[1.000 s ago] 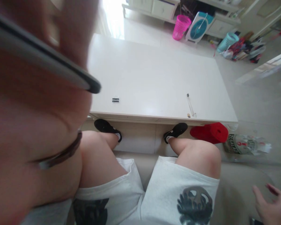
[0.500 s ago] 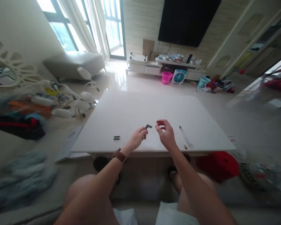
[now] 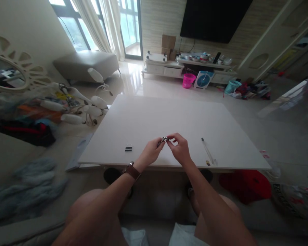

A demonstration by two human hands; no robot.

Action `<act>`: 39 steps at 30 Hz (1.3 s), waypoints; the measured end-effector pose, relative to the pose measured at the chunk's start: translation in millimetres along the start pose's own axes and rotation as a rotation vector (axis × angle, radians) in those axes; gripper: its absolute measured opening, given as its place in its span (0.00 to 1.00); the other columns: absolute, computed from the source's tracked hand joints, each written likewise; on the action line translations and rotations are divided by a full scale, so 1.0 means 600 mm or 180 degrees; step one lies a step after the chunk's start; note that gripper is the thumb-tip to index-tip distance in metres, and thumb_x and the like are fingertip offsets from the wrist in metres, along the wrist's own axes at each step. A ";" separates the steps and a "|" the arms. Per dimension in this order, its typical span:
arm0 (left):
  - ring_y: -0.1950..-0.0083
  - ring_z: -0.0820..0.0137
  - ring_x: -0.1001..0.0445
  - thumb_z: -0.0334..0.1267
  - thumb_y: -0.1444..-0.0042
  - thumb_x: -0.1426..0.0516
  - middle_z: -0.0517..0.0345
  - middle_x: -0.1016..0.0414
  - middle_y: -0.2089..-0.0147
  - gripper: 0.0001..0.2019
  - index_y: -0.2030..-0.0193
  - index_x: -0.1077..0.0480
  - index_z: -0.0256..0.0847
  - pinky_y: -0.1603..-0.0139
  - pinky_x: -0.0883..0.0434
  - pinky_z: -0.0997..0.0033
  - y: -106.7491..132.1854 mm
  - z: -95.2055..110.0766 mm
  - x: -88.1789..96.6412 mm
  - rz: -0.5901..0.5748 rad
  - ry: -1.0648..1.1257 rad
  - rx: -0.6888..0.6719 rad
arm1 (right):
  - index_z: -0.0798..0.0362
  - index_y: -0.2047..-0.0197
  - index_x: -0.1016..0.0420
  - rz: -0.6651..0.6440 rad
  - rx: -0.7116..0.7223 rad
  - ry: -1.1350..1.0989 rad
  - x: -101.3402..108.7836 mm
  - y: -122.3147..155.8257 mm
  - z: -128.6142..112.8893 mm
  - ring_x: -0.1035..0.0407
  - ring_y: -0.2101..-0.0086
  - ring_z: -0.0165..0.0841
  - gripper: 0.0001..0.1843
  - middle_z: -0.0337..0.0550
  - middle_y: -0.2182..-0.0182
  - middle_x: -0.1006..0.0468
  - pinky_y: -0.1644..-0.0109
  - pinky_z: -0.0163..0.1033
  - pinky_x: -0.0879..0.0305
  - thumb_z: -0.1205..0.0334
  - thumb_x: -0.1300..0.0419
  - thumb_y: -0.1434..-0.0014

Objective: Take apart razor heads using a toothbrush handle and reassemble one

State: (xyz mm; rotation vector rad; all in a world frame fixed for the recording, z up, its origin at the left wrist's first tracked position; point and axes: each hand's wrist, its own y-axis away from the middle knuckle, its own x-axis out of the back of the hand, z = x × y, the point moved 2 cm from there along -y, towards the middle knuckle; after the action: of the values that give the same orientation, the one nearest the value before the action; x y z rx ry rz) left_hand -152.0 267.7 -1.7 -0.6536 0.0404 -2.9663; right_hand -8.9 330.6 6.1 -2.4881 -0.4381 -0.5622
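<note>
A small dark clip-like piece [image 3: 163, 139] is pinched between both my hands above the white table [image 3: 169, 116]. My left hand [image 3: 151, 153], with a brown watch strap at the wrist, grips its left end with closed fingers. From the right, my right hand [image 3: 179, 148] pinches the other end with thumb and forefinger. A second small black piece [image 3: 128, 149] lies on the table to the left of my hands. To the right, near the table's front edge, lies a thin clear pen-like stick [image 3: 207, 152].
A red stool [image 3: 246, 186] and a bag [image 3: 295, 201] sit on the floor at the right. White lamp parts and clutter [image 3: 74, 109] lie left of the table. A pink basket [image 3: 188, 80], a fan [image 3: 203, 79] and a TV cabinet stand at the back.
The view lifted from my lap to the room. My left hand came down with the dark piece, and my right hand closed in and took its other end.
</note>
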 end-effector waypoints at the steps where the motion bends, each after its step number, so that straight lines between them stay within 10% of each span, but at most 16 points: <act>1: 0.73 0.73 0.35 0.47 0.35 0.50 0.62 0.31 0.73 0.14 0.65 0.32 0.40 0.70 0.41 0.73 0.003 0.000 -0.003 -0.0001 0.0011 0.0006 | 0.52 0.60 0.22 0.0051 -0.0005 -0.0007 -0.001 0.004 0.001 0.28 0.62 0.34 0.06 0.43 0.64 0.21 0.60 0.39 0.32 0.60 0.39 0.39; 13: 0.69 0.74 0.30 0.44 0.39 0.44 0.58 0.28 0.68 0.12 0.69 0.29 0.39 0.68 0.33 0.74 0.034 0.021 -0.027 0.0426 0.0288 -0.0059 | 0.50 0.55 0.23 0.0354 0.0043 -0.0025 0.020 0.046 -0.025 0.26 0.54 0.37 0.09 0.45 0.54 0.19 0.55 0.43 0.29 0.61 0.40 0.38; 20: 0.71 0.75 0.28 0.45 0.41 0.41 0.63 0.30 0.70 0.14 0.52 0.31 0.42 0.71 0.32 0.77 0.025 0.023 -0.021 0.0683 0.0951 0.0009 | 0.51 0.54 0.22 0.0468 0.0045 0.0092 0.017 0.028 -0.029 0.26 0.59 0.36 0.10 0.45 0.59 0.19 0.58 0.41 0.31 0.61 0.39 0.38; 39: 0.77 0.77 0.30 0.46 0.44 0.39 0.61 0.27 0.72 0.15 0.56 0.27 0.37 0.78 0.33 0.79 0.026 0.012 -0.027 0.0447 0.1422 0.0139 | 0.49 0.56 0.18 0.0297 0.0791 0.0372 0.040 0.031 -0.033 0.26 0.64 0.34 0.08 0.42 0.65 0.18 0.58 0.41 0.30 0.65 0.37 0.38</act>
State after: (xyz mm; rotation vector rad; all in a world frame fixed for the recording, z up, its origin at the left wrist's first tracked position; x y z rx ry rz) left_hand -132.7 253.9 -2.5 0.0262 0.0534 -2.9004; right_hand 13.8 309.0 24.5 -2.2135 -0.3234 -0.5752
